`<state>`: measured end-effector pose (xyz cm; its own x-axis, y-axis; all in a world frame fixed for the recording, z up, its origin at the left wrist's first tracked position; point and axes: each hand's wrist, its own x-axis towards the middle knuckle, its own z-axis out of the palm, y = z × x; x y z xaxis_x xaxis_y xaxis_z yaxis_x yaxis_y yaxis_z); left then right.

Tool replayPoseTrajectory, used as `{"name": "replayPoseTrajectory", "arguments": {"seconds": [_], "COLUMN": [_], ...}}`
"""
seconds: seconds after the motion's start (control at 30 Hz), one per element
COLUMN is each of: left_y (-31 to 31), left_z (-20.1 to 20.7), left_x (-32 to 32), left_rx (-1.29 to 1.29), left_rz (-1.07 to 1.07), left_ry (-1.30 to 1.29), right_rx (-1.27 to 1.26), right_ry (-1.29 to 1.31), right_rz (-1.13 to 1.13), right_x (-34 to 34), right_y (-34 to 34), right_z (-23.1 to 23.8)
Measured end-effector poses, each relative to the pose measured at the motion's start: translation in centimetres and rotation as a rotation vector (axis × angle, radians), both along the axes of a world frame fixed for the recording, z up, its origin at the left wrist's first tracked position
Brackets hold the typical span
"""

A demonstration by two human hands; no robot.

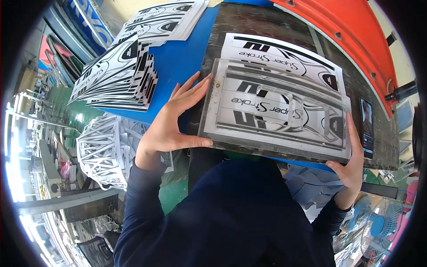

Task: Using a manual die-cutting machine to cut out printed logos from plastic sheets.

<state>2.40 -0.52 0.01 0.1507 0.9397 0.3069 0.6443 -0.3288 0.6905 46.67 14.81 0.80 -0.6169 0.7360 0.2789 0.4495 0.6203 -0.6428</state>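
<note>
A clear, thick cutting die plate [208, 116] with raised outlines lies over a white sheet printed in black and grey [284, 54], whose far strip shows beyond the plate. My left hand [171, 118] grips the plate's left end, thumb at the near corner and fingers along the side. At the right end my right hand [350, 162] holds the near corner, its thumb on the front edge and fingers up the side. Through the plate the print on the sheet is visible. Whether the plate rests fully on the sheet, I cannot tell.
Under the plate is a dark, worn board [262, 20] on a blue table [174, 62]. Printed sheets stand in a fanned stack [118, 73] and a farther stack [167, 22]. A phone [367, 129] lies right; a red machine part [351, 35] arches behind. Paper offcuts [104, 151] hang lower left.
</note>
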Motion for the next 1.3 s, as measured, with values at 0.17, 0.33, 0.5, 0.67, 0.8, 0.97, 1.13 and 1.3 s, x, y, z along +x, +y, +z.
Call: {"name": "replayPoseTrajectory", "arguments": {"seconds": [0.17, 0.33, 0.5, 0.67, 0.8, 0.97, 1.13, 1.3], "left_y": [0.1, -0.1, -0.4, 0.4, 0.5, 0.7, 0.4, 0.5], "left_z": [-0.1, -0.2, -0.1, 0.2, 0.0, -0.2, -0.4, -0.8], "left_x": [0.0, -0.1, 0.2, -0.1, -0.2, 0.4, 0.7, 0.5], "left_rx": [-0.006, 0.004, 0.005, -0.026, -0.012, -0.016, -0.022, -0.019], "left_rz": [0.0, 0.008, 0.003, -0.002, 0.017, 0.023, 0.058, 0.054], "left_ry": [0.02, 0.014, 0.007, 0.086, 0.043, -0.061, -0.109, -0.089], "right_rx": [0.026, 0.007, 0.032, 0.126, 0.206, 0.219, 0.191, 0.202], "right_ry": [-0.014, -0.018, -0.028, -0.074, -0.103, -0.138, -0.135, -0.126], "right_rz": [-0.006, 0.003, -0.007, -0.018, 0.014, -0.017, -0.024, -0.022], "right_x": [0.3, 0.1, 0.4, 1.0, 0.2, 0.3, 0.4, 0.6], "right_y": [-0.2, 0.1, -0.4, -0.4, 0.3, -0.4, -0.5, -0.6], "right_z": [0.0, 0.0, 0.1, 0.2, 0.0, 0.6, 0.2, 0.2]}}
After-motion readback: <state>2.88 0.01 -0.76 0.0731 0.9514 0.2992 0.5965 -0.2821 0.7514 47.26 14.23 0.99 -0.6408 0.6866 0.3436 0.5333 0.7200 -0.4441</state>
